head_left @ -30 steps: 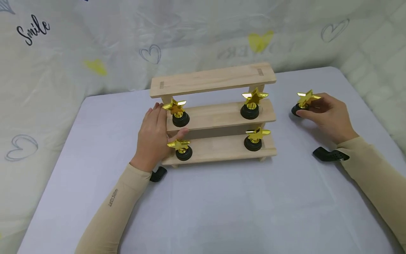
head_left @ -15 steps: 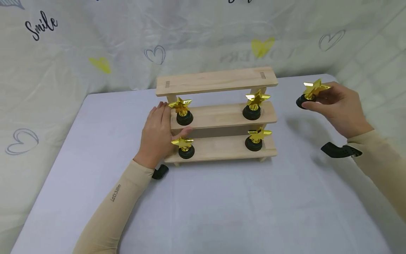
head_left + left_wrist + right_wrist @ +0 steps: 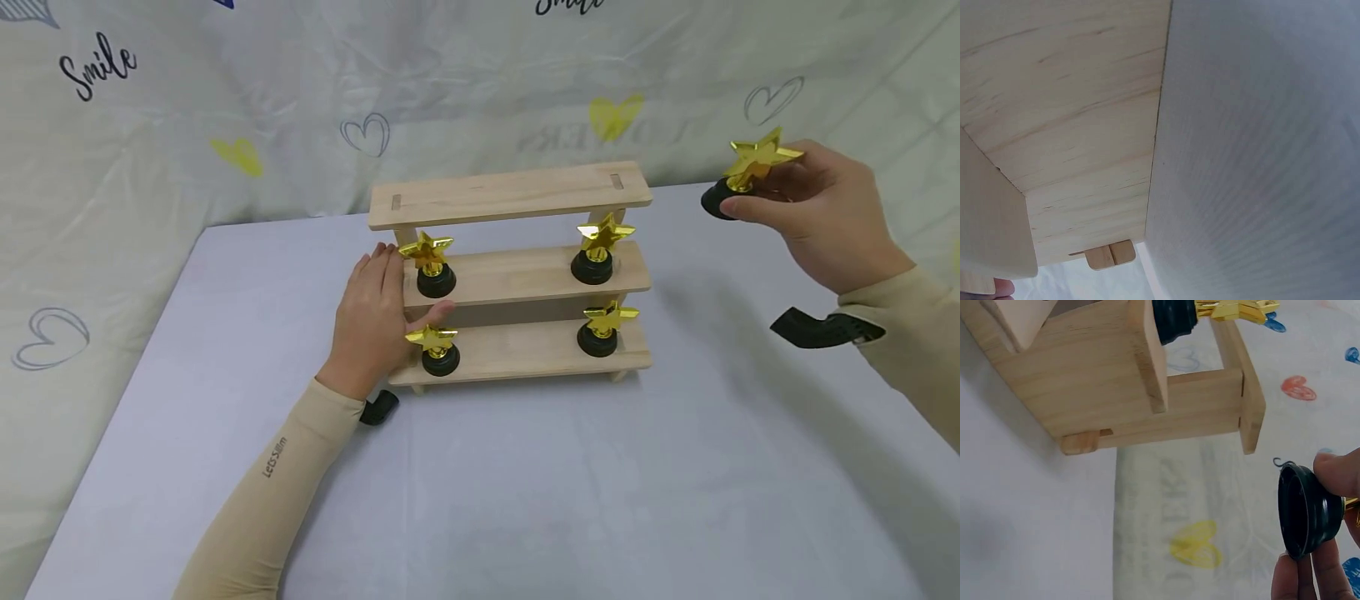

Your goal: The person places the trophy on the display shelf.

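A three-tier wooden shelf [image 3: 517,271] stands on the white table. My left hand [image 3: 369,325] rests against its left side, fingers straight, thumb reaching round the front. My right hand [image 3: 836,217] pinches a gold star trophy [image 3: 757,162] by its black base, up in the air to the right of the shelf. In the right wrist view that base [image 3: 1310,512] shows its hollow underside. Two star trophies stand on the middle tier, a left one [image 3: 435,265] and a right one [image 3: 595,250]. On the bottom tier are another left one [image 3: 438,350] and right one [image 3: 602,329].
The white table [image 3: 525,483] spreads in front of the shelf and to both sides. Behind it hangs a pale sheet [image 3: 480,75] printed with hearts and words. Each wrist bears a black strap piece, such as the right one [image 3: 821,327].
My right hand has lifted the star trophy off the table, moving up and slightly to the right. The left hand stays against the shelf. The head view has shifted slightly.
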Demonstrator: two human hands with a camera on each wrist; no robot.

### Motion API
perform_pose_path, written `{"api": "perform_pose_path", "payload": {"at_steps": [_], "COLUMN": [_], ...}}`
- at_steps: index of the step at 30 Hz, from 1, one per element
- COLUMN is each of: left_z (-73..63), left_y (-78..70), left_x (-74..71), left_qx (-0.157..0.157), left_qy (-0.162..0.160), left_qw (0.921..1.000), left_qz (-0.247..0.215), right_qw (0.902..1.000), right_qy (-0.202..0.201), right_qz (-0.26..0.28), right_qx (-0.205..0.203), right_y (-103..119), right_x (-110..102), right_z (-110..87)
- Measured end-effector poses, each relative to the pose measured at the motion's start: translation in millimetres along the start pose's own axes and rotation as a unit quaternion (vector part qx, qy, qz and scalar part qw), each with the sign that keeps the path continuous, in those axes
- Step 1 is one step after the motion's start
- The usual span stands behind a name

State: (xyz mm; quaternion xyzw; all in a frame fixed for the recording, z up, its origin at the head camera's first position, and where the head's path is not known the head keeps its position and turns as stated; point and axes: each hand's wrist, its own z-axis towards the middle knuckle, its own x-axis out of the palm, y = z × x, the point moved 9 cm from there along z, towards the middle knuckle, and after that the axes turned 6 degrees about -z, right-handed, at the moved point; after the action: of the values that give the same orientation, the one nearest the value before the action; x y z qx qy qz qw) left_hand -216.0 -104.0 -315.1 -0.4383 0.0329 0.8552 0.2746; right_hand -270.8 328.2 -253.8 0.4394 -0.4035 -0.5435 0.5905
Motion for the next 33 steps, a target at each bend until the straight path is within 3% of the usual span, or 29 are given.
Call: {"api": "perform_pose_path", "payload": {"at_steps": [8,16,21,28,33], "left_z": [2.7,2.9,3.0,2.7,3.3], "left_y": [-3.7,-4.9,-6.8,-10.0,-11.8], "left_x": [1.0,1.4,3.5,4.1,3.8], "left_qx": [0.007,0.004,0.005,0.006,0.005], "left_qy": [-0.001,-0.003,0.001,0.007,0.009], "left_qw": [0.9999,0.9999,0.9999,0.9997,0.9997], "left_qz": [0.011,0.011,0.015,0.021,0.023], "right_qw": [0.9999,0.9968,0.9972,0.9941,0.9924], "right_qy": [0.01,0.033,0.066,0.091,0.115], "right_qz": [-0.011,-0.072,-0.03,-0.058,-0.037], "right_qx": [-0.001,-0.006,-0.016,-0.009,-0.022], "right_y": [23.0,38.5,43.8,45.5,51.7], "right_x": [6.8,28.6,49.0,71.6,92.9], "right_z": [14.4,29.4,35.5,42.7,47.8]}}
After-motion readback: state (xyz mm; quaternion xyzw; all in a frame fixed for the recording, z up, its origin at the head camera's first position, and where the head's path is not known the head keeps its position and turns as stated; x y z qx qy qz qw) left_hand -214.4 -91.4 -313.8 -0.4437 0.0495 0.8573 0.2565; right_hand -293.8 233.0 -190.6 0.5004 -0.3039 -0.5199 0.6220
